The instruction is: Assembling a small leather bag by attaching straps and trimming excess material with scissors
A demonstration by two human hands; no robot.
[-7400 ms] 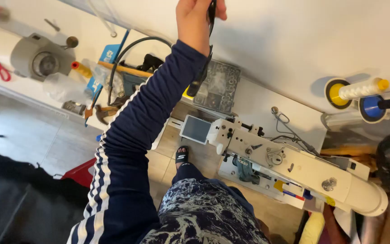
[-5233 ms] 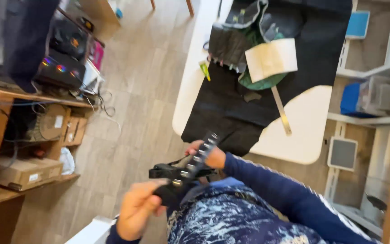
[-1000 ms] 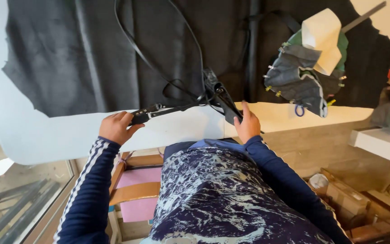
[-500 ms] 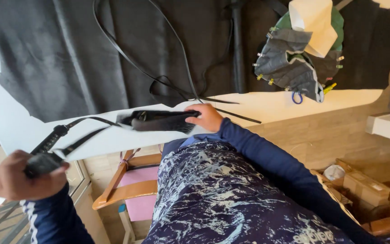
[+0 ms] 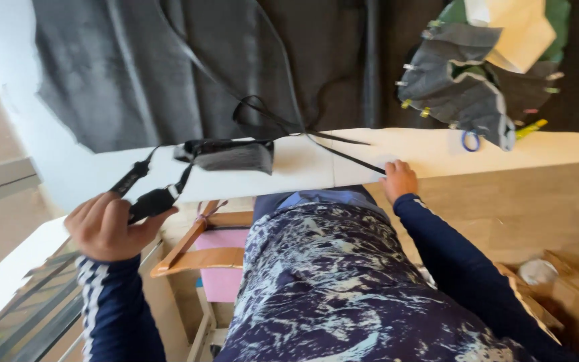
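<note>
My left hand [image 5: 105,228] is closed around a black buckle piece on a black strap [image 5: 159,199], held off the white table's [image 5: 437,151] near left corner. The strap runs up to a small dark grey pouch [image 5: 229,155] lying near the table edge. From there a thin black strap [image 5: 343,155] runs right along the table to my right hand [image 5: 400,179]. That hand's fingertips grip the strap's end at the table edge. A large dark grey leather sheet [image 5: 169,67] lies behind the pouch.
A pile of grey fabric pieces with small clips [image 5: 460,87] and a cream paper [image 5: 514,33] sit at the back right, beside a blue ring [image 5: 470,141]. A black tube [image 5: 370,60] lies across the sheet. A wooden chair with a pink seat [image 5: 219,258] stands under the table.
My right hand has left the pouch and slid right along the thin strap to its end. My left hand, still on the buckle, has come in closer to the table corner.
</note>
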